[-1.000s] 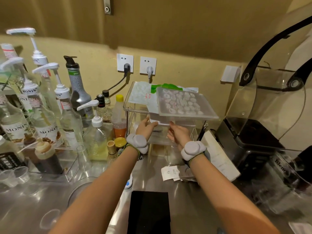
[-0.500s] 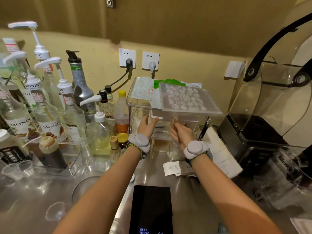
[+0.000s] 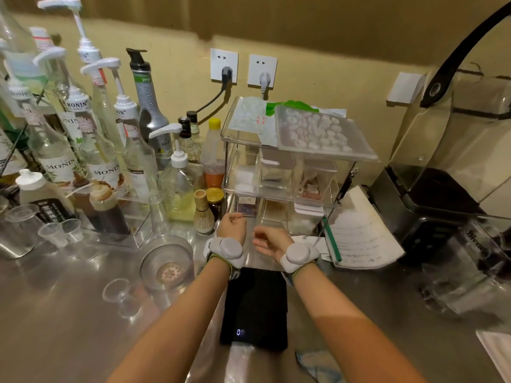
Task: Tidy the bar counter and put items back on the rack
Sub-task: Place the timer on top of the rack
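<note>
Both hands, left hand [image 3: 231, 226] curled and right hand [image 3: 269, 240] loosely spread (holding nothing), are hovering before the rack [image 3: 279, 172], probably between items.

Black scale [image 3: 254, 305], wall sockets [image 3: 243, 68], blender [image 3: 448, 172]

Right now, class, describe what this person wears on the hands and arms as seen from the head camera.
Both forearms are bare, with no sleeves. The left hand and right hand wear no gloves. Each wrist carries a rounded pale grey device, the left wrist device and the right wrist device, each held on by a dark strap with green edging.
</note>
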